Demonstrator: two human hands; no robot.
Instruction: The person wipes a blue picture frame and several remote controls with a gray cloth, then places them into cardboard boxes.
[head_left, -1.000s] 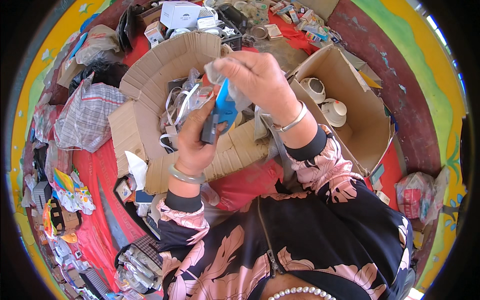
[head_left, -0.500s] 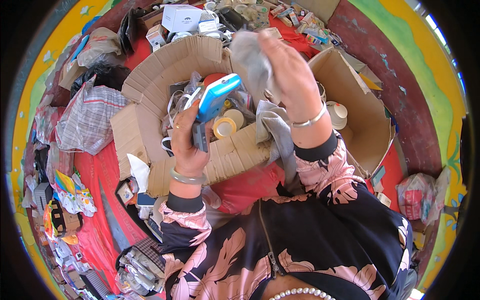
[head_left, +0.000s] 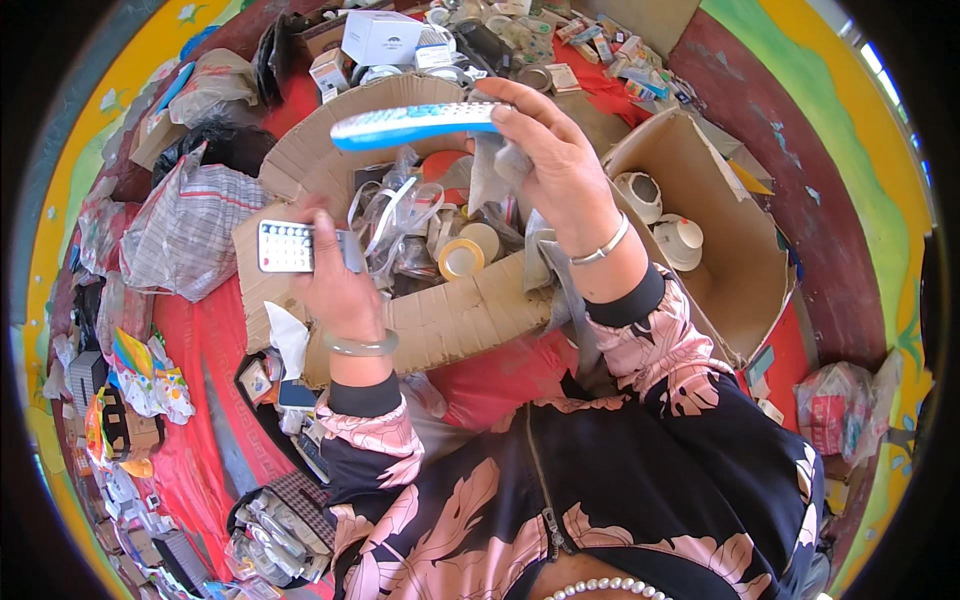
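Observation:
My right hand (head_left: 560, 150), raised over the open cardboard box (head_left: 460, 325), is closed on one end of a long white-and-blue remote control (head_left: 415, 125). A grey cloth (head_left: 495, 170) hangs under the same hand, bunched against its fingers. Over the box's left wall, my left hand (head_left: 340, 280) grips a small flat remote control (head_left: 285, 246) with a light face and rows of small buttons; this hand is slightly blurred. Inside the box are a yellow-edged tape roll (head_left: 460, 260), white cables (head_left: 390, 215) and clear plastic packaging.
A second cardboard box (head_left: 740, 270) on the right holds white cup-like items (head_left: 680, 242). Plaid and plastic bags (head_left: 190, 235) lie at the left. White boxes (head_left: 382, 38) stand at the back. A dark container (head_left: 285, 535) with packaged items sits at lower left.
The white-and-blue remote control has passed from my left hand to my right, which also keeps the cloth. My left hand has moved left with the small remote control.

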